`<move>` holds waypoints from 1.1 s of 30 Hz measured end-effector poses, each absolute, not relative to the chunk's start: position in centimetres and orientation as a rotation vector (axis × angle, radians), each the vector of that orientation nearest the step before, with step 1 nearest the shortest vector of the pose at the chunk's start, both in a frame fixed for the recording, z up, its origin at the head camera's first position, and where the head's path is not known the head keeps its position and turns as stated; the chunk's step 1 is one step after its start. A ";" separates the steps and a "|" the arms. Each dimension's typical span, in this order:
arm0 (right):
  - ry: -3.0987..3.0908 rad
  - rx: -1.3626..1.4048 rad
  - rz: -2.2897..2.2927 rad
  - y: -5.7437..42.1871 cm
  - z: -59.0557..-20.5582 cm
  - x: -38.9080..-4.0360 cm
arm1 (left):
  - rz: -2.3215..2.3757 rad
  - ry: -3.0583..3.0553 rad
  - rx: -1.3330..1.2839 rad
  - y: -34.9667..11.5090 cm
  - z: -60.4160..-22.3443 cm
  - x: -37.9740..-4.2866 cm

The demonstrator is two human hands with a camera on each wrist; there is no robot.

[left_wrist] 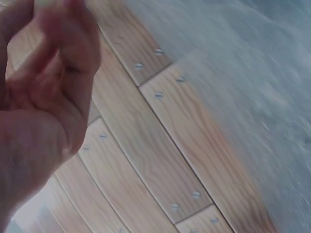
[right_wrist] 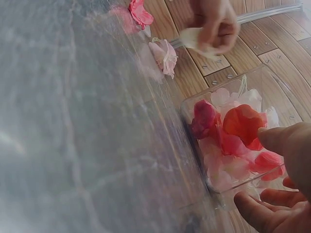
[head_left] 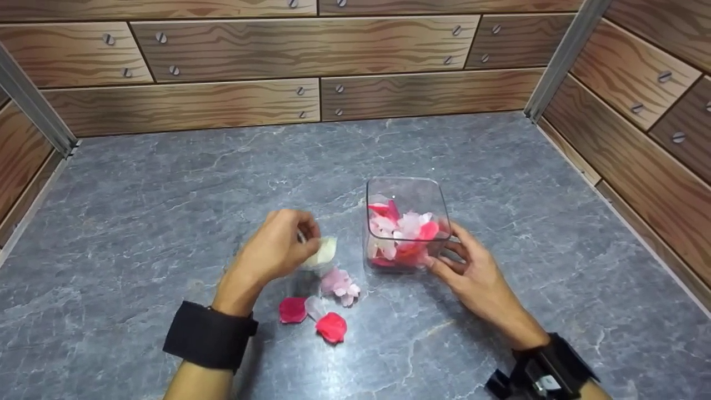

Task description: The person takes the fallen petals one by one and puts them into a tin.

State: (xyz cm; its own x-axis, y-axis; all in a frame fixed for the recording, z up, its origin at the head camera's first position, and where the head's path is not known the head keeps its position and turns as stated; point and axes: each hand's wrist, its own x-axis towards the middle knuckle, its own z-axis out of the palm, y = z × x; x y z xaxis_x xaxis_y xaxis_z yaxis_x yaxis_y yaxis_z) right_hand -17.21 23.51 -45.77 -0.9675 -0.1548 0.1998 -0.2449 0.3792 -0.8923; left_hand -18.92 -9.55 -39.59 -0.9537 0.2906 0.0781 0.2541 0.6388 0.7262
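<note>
My left hand (head_left: 275,244) pinches a pale cream petal (head_left: 328,251) between thumb and fingers, a little above the tabletop. In the right wrist view the same petal (right_wrist: 194,41) hangs from the fingertips. To its right stands a clear plastic container (head_left: 408,190), partly filled with pink, white and red petals (head_left: 410,225). My right hand (head_left: 475,275) holds that container at its right side, thumb towards the front and fingers round the far side. Below the left hand lie a light pink petal cluster (head_left: 340,284), a crimson petal (head_left: 293,310), a whitish petal (head_left: 315,307) and a red petal (head_left: 332,328).
The grey marbled tabletop (head_left: 194,183) reaches back to a wood-patterned wall (head_left: 305,47). Similar panels (head_left: 639,122) rise on the right, with metal corner strips (head_left: 561,61) between them. Black bands sit on both wrists; the right one (head_left: 555,366) carries a camera.
</note>
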 end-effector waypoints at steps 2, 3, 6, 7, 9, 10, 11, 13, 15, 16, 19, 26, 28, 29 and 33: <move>-2.545 0.379 1.659 23.5 -45.7 -17.3 | 1.345 2.838 0.450 -8.8 -38.9 -18.7; -2.547 0.383 1.656 23.5 -45.6 -17.3 | 1.408 2.845 0.440 -8.4 -38.6 -18.5; -2.549 0.383 1.648 23.5 -45.6 -17.4 | 1.587 2.855 0.426 -7.1 -37.7 -18.1; -2.548 0.378 1.646 23.5 -45.7 -17.4 | 1.642 2.858 0.433 -6.7 -37.5 -18.1; -2.537 0.368 1.658 23.4 -45.8 -17.4 | 1.737 2.860 0.451 -5.7 -37.2 -18.2; -2.534 0.362 1.663 23.3 -45.9 -17.4 | 1.775 2.864 0.462 -5.3 -37.2 -18.3; -2.531 0.358 1.669 23.2 -46.0 -17.4 | 1.801 2.868 0.466 -4.8 -37.1 -18.3; -2.531 0.357 1.683 23.1 -46.2 -17.4 | 1.832 2.875 0.476 -3.9 -37.2 -18.4; -2.534 0.355 1.692 23.0 -46.3 -17.3 | 1.837 2.889 0.500 -3.0 -37.5 -18.5; -2.539 0.357 1.688 23.0 -46.3 -17.3 | 1.833 2.896 0.519 -2.6 -37.7 -18.6; -2.541 0.361 1.680 23.0 -46.2 -17.2 | 1.791 2.956 0.584 -1.5 -38.4 -18.8; -2.542 0.358 1.663 23.3 -46.0 -17.4 | 1.541 3.127 0.643 -0.2 -39.6 -19.0; -2.543 0.353 1.654 23.4 -45.9 -17.4 | 1.494 3.107 0.664 -0.4 -39.5 -18.9; -2.542 0.349 1.655 23.4 -45.9 -17.4 | 1.481 3.085 0.675 -0.6 -39.3 -18.9; -2.554 0.363 1.651 23.5 -45.7 -17.4 | 1.450 2.991 0.679 -2.3 -38.7 -18.7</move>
